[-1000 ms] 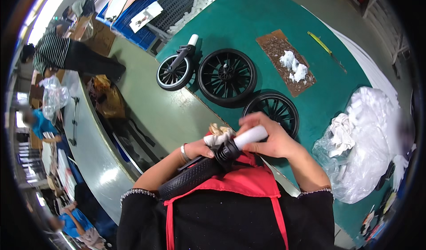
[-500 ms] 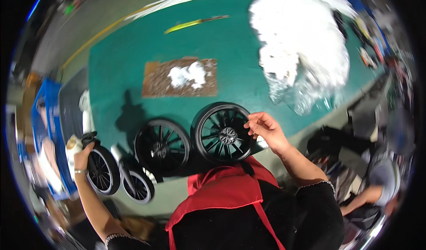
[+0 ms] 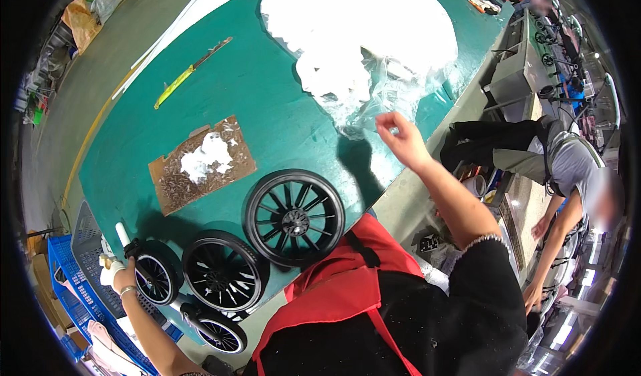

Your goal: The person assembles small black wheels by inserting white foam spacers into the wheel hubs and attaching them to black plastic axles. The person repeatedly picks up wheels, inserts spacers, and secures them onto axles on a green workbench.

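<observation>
My left hand [image 3: 122, 277] is closed around the white-tipped stem of a small double-wheel assembly [image 3: 159, 279] at the near left corner of the green table [image 3: 287, 109]. Its second small wheel [image 3: 222, 334] hangs past the table's edge. Two larger black spoked wheels lie flat beside it, one in the middle [image 3: 224, 269] and the biggest [image 3: 294, 216] just in front of my red apron. My right hand [image 3: 399, 139] is raised over the table's right side, fingers loosely apart and holding nothing, just short of a heap of clear plastic bags [image 3: 360, 35].
A piece of cardboard [image 3: 170, 189] carrying small screws and a white scrap lies behind the wheels. A yellow-green tool [image 3: 190, 72] rests further back. A blue crate [image 3: 83, 289] stands at my left. A co-worker [image 3: 564, 169] bends over at the bench on the right.
My right hand has lifted off the biggest wheel and moved right and up toward the plastic bags. My left hand stays on the small wheel assembly. The view has swung.
</observation>
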